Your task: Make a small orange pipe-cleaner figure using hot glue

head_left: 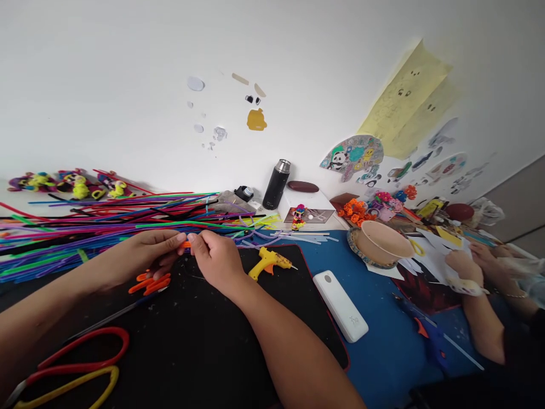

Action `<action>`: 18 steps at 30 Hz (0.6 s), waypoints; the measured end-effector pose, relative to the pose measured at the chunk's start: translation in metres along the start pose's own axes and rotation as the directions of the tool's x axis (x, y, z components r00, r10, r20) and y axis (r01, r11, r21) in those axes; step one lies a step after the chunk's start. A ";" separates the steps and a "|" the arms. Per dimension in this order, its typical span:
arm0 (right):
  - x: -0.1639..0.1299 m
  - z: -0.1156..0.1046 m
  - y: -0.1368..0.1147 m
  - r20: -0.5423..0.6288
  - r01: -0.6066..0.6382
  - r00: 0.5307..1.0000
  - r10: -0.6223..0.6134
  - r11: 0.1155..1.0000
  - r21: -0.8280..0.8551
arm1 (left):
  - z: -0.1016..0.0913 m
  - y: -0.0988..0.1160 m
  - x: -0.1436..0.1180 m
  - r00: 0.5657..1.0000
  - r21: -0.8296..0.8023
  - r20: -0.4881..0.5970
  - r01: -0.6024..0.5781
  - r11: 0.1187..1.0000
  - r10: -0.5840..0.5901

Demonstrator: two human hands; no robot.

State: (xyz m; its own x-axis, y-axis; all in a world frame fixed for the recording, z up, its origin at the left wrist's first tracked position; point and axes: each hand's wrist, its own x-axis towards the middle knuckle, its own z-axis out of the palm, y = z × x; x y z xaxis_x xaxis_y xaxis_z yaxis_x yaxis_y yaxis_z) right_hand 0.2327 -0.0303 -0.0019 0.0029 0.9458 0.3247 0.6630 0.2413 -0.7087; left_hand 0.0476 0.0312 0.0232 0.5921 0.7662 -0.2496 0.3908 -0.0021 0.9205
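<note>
My left hand (pixel 147 250) and my right hand (pixel 215 258) meet over a black mat (pixel 204 341), both pinching a short orange pipe cleaner piece (pixel 186 244) between their fingertips. Several more orange pieces (pixel 150 283) lie on the mat just under my left hand. A wide pile of long coloured pipe cleaners (pixel 106 224) spreads behind my hands. A yellow glue gun (pixel 268 262) rests on the mat to the right of my right hand.
Red and yellow scissors (pixel 76 363) lie at the front left. A white power bank (pixel 340 305) sits on the blue tabletop, a black flask (pixel 276 183) by the wall. At right, another person's hands (pixel 466 267) work beside a paper bowl (pixel 381 241) and craft clutter.
</note>
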 end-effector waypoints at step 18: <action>0.002 0.000 0.000 -0.012 0.003 1.000 -0.002 0.995 0.103 | 0.010 0.007 -0.003 0.984 0.116 -0.170 -0.033 0.993 0.053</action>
State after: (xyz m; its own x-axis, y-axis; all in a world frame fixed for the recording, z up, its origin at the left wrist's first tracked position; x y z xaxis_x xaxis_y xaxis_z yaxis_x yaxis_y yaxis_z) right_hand 0.2333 -0.0287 -0.0015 0.0108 0.9427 0.3333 0.5823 0.2651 -0.7685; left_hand 0.0559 0.0221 0.0275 0.4831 0.8634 -0.1456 0.4502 -0.1023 0.8870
